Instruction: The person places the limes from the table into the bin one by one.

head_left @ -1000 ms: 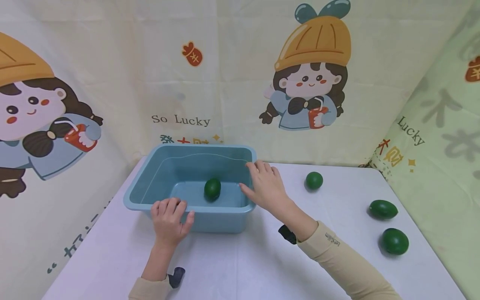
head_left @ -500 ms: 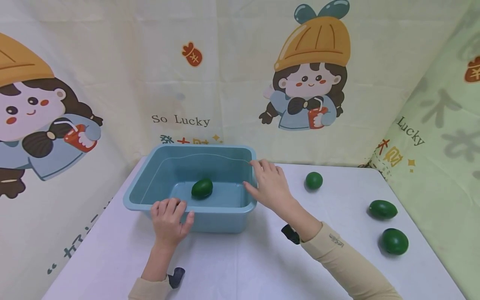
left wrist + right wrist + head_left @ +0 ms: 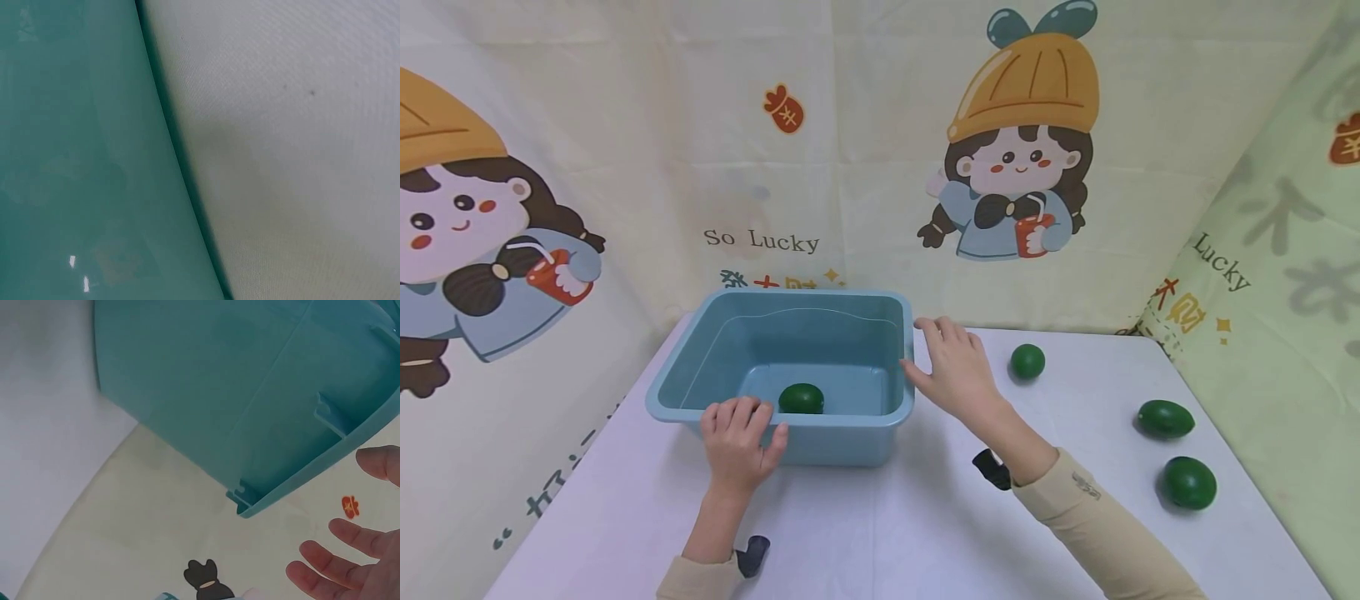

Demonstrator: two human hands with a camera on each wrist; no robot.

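Observation:
A blue plastic basin (image 3: 850, 442) stands on the table in the head view. One smooth, dark green, lime-shaped fruit (image 3: 801, 398) lies on its floor, near the front wall. My left hand (image 3: 737, 437) grips the front rim, fingers hooked over the edge and thumb on the outer side. In the left wrist view only the basin's outer wall (image 3: 81, 150) shows beside the cloth. Just off the right rim, my right hand (image 3: 953, 371) is held with fingers spread and nothing in it, its thumb tip close to the edge. The right wrist view shows these fingers (image 3: 337, 562) beside the rim.
To the right on the white table (image 3: 925, 533) lie three more green fruits: one (image 3: 1027, 361) at the back, one (image 3: 1165, 418) near the right edge, and one (image 3: 1189, 483) in front of that. A printed cloth (image 3: 880, 167) hangs behind the table and at both sides.
My right hand has drawn back to the right from over the basin's rim. Inside, the fruit has rolled left and toward the front wall. The left hand has stayed put.

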